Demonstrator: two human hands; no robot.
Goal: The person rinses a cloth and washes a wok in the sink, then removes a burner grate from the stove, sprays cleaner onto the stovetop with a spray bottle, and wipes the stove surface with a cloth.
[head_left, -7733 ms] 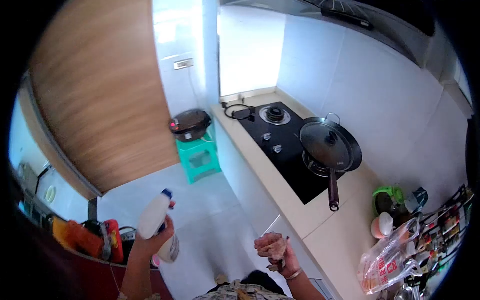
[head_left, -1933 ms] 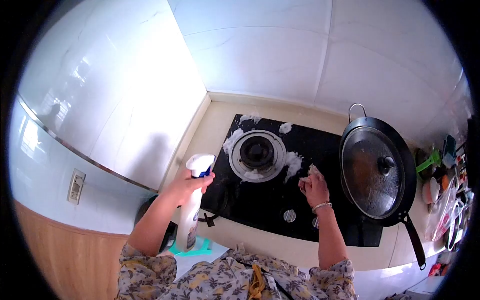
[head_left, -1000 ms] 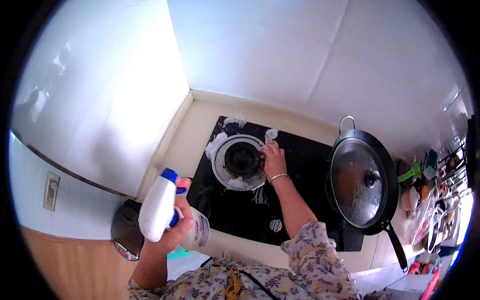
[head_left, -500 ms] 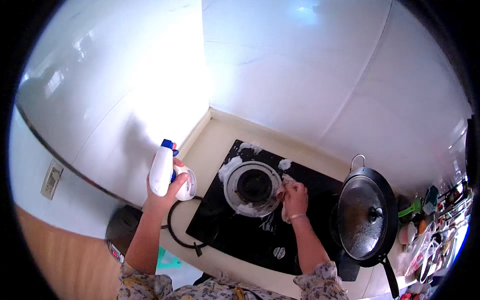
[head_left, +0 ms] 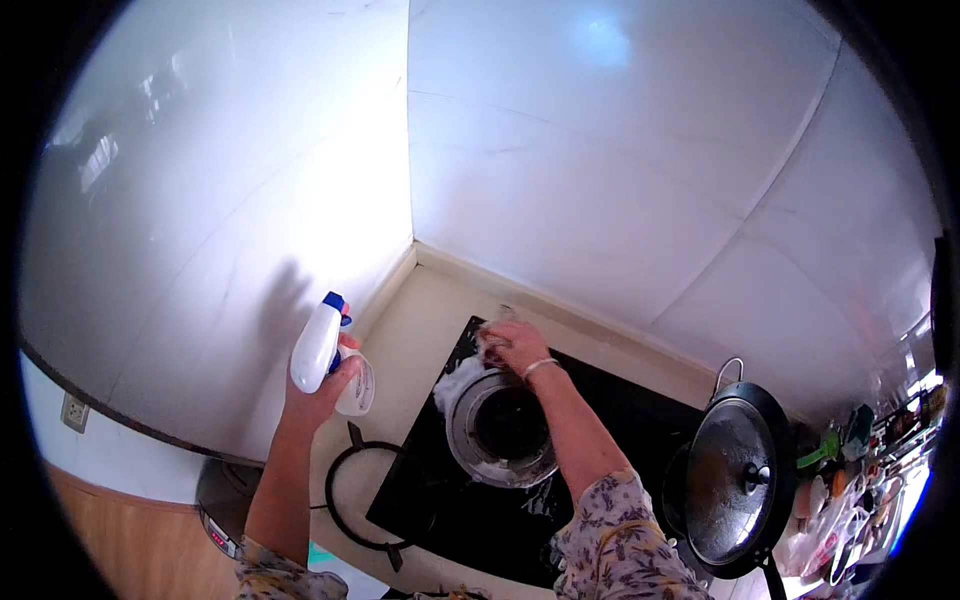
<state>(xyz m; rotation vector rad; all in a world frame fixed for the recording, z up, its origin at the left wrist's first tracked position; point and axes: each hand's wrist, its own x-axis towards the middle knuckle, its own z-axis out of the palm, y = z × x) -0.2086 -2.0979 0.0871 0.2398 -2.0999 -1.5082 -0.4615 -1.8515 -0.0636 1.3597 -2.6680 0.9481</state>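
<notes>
My left hand (head_left: 318, 398) is wrapped round a white spray bottle (head_left: 318, 345) with a blue nozzle and trigger, held up left of the stove. Below and in front of it is the black glass gas stove (head_left: 610, 420). My right hand (head_left: 515, 345) presses a wet cloth (head_left: 492, 335), mostly hidden under the fingers, on the stove's back left corner. White foam (head_left: 460, 385) lies beside the round metal burner ring (head_left: 462, 440), just below that hand. A black pan support (head_left: 333, 490) rests on the counter at the stove's left front.
A black wok (head_left: 778, 440) with a glass lid (head_left: 722, 480) stands on the stove's right side. White wall panels meet in the corner behind. Utensils and a green-handled tool (head_left: 822, 450) crowd the far right. A dark appliance (head_left: 222, 500) stands at lower left.
My right hand has moved with the cloth from the right of the burner to the stove's back left corner. The foam there is partly covered. My left hand still holds the bottle.
</notes>
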